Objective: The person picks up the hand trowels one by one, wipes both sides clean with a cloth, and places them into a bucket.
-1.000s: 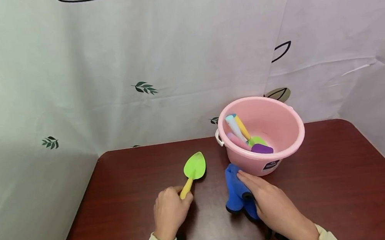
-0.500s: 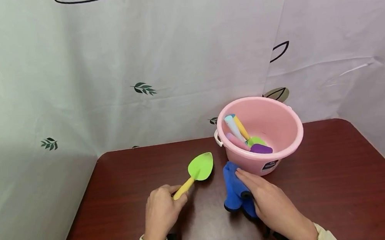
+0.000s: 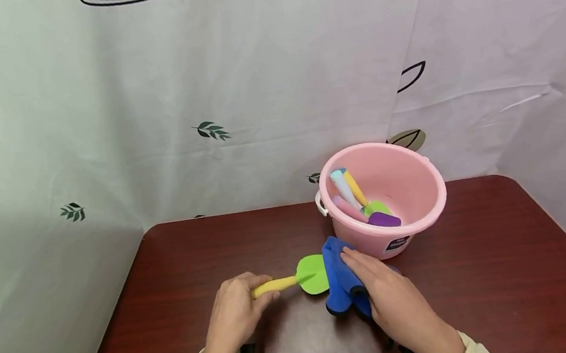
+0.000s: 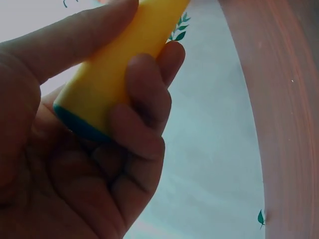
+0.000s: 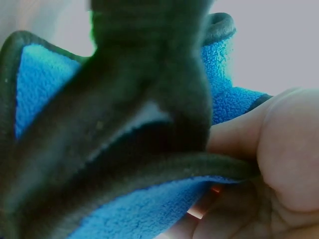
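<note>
My left hand (image 3: 232,318) grips the yellow handle of a small garden trowel (image 3: 312,276). Its green blade points right and meets the edge of a blue cloth (image 3: 341,276) with dark edging. Thumb and curled fingers wrap the handle (image 4: 119,59) in the left wrist view, where its teal end shows. My right hand (image 3: 403,307) holds the folded cloth from the right side, fingers lying over it. From the right wrist, the cloth (image 5: 144,214) appears between thumb and fingers, and a dark blurred shape covers much of it. The blade's tip is hidden by the cloth.
A pink bucket (image 3: 358,242) with a white handle mount stands just behind the cloth. Inside lean a light blue handle (image 3: 344,189), a yellow handle (image 3: 356,187), a pink handle (image 3: 349,209) and a purple piece (image 3: 384,219). A pale patterned sheet (image 3: 254,88) hangs behind the dark-red table (image 3: 180,277).
The trowel has swung from pointing up and away to pointing right, its blade now against the cloth. My left hand has shifted slightly left; the cloth has edged left toward the blade.
</note>
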`<state>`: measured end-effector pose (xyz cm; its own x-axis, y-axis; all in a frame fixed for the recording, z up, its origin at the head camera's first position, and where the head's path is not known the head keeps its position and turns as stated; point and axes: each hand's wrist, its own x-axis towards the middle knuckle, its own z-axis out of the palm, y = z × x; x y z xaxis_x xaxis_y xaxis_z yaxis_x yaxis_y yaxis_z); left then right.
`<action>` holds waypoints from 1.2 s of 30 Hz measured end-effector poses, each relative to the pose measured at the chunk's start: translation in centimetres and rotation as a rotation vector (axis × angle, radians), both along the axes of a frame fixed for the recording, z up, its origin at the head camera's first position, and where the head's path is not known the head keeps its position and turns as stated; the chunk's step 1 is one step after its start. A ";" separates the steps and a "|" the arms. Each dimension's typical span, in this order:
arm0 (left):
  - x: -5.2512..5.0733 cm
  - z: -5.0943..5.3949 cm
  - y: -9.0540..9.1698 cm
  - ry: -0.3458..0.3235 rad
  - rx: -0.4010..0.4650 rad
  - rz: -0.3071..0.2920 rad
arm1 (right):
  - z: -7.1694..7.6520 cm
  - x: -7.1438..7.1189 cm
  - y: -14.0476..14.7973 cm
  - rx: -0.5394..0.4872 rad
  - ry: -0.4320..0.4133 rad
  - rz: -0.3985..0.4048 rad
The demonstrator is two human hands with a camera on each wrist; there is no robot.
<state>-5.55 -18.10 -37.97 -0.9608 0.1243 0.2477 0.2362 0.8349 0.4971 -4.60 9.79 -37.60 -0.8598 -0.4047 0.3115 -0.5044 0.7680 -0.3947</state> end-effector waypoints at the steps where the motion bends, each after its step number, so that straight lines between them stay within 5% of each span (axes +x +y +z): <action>1: 0.0 0.1 0.0 -0.007 0.002 -0.005 | 0.0 0.1 -0.1 0.006 0.011 0.005; 17: 0.0 -0.1 1.3 -0.059 0.012 -0.064 | -0.2 0.9 -1.4 0.093 0.092 0.110; 36: 0.0 -0.1 2.0 -0.064 0.084 -0.118 | -1.0 1.1 -2.3 0.151 -0.060 0.169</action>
